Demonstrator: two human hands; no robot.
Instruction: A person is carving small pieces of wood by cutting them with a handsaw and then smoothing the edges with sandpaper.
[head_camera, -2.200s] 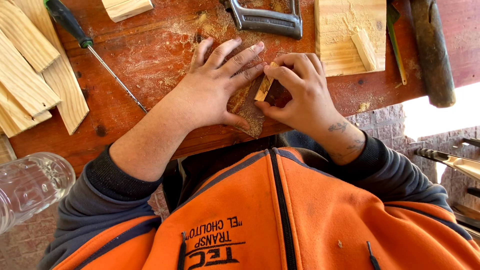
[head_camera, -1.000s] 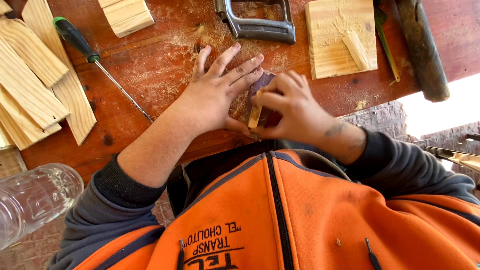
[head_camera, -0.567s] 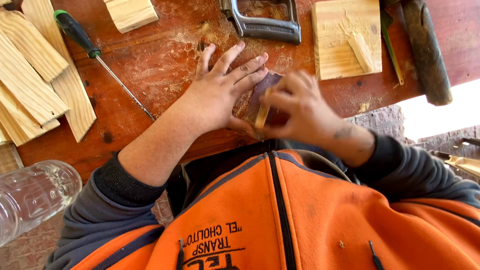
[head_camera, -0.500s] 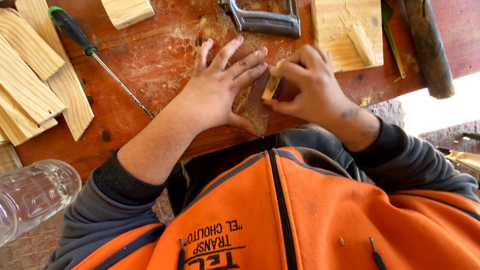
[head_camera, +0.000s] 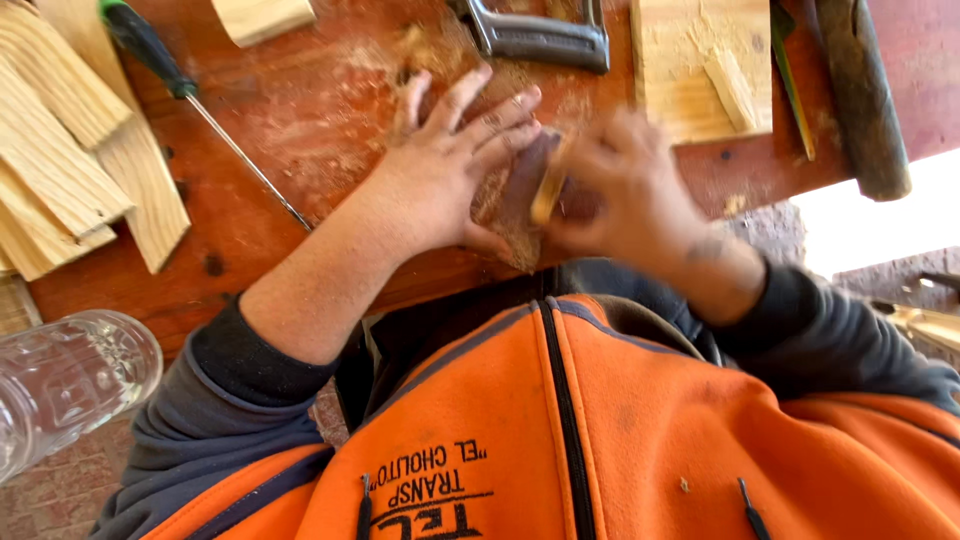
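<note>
Wood sliver (head_camera: 549, 186) pinched in the blurred right hand (head_camera: 628, 190) has slid back down the sandpaper (head_camera: 515, 200); left hand (head_camera: 448, 165) stays flat, fingers spread, pinning it to the bench (head_camera: 300, 110) — rubbing continues.

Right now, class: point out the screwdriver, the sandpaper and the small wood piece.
screwdriver (head_camera: 150, 50), head view, on its handle.
sandpaper (head_camera: 520, 195), head view, on its bare middle.
wood piece (head_camera: 548, 185), head view, on its blurred edge.

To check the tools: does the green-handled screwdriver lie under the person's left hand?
No, the green-handled screwdriver lies apart on the red wooden bench, beside the left hand.
</note>
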